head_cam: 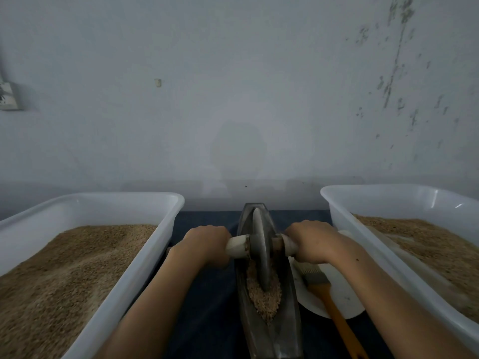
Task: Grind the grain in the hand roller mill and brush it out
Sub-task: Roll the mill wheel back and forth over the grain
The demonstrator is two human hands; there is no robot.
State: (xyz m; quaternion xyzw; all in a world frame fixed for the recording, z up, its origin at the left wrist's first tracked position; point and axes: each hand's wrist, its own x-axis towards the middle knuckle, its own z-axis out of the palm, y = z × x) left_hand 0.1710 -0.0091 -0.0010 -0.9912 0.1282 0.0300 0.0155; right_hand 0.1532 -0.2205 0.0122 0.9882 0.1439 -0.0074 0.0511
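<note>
Sitting in the middle of the bench, between two tubs: a long, boat-shaped metal trough, running from the near edge toward the far edge by the wall. Standing upright on edge in the trough: a metal wheel, with a pale wooden handle sticking out on each side. Gripping the left handle: left hand, fingers curled round it, knuckles up. Gripping the right handle: right hand, fingers wrapped round in the same way. Both forearms reaching in from the near edge.

Lying in the bottom of the trough, just under and nearer than the wheel: a small heap of crushed brown grain. Far end of the trough looking bare metal.

Resting just right of the trough, partly hidden by the right forearm: a white plate. Lying across the plate: a brush with pale bristles toward the right hand and an orange handle pointing to the near edge.

Standing at the left side of the bench: a white plastic tub holding a deep layer of tan grain. Standing at the right side: a second white tub, also holding tan grain. Covering the bench: a dark blue cloth.
</note>
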